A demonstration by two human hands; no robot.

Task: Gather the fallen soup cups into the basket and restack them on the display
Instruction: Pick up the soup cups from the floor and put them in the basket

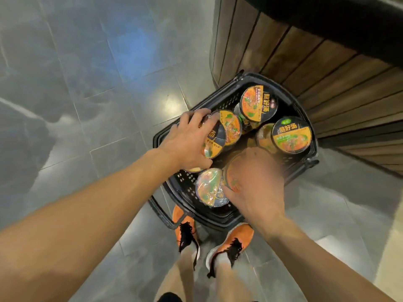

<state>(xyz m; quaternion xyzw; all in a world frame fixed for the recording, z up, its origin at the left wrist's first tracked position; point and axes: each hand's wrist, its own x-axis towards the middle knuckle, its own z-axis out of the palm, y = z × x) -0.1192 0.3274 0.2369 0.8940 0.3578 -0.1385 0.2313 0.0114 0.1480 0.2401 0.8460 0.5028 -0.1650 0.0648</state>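
Note:
A black plastic basket (220, 99) stands on the floor and holds several soup cups with orange and black lids. My left hand (187, 140) grips one cup (226, 131) at the basket's left side, fingers curled over its rim. My right hand (255, 184), blurred, is curled round another cup (232, 175) near the basket's front. A tilted cup (210, 188) lies just left of that hand. Two more cups sit at the back (258, 103) and the right (291, 135).
A curved display base of wooden slats (305, 62) rises right behind the basket, with a dark top edge above it. Grey glossy floor tiles (98, 83) stretch to the left. My feet in orange shoes (229, 243) stand just in front of the basket, beside its folded handle (165, 216).

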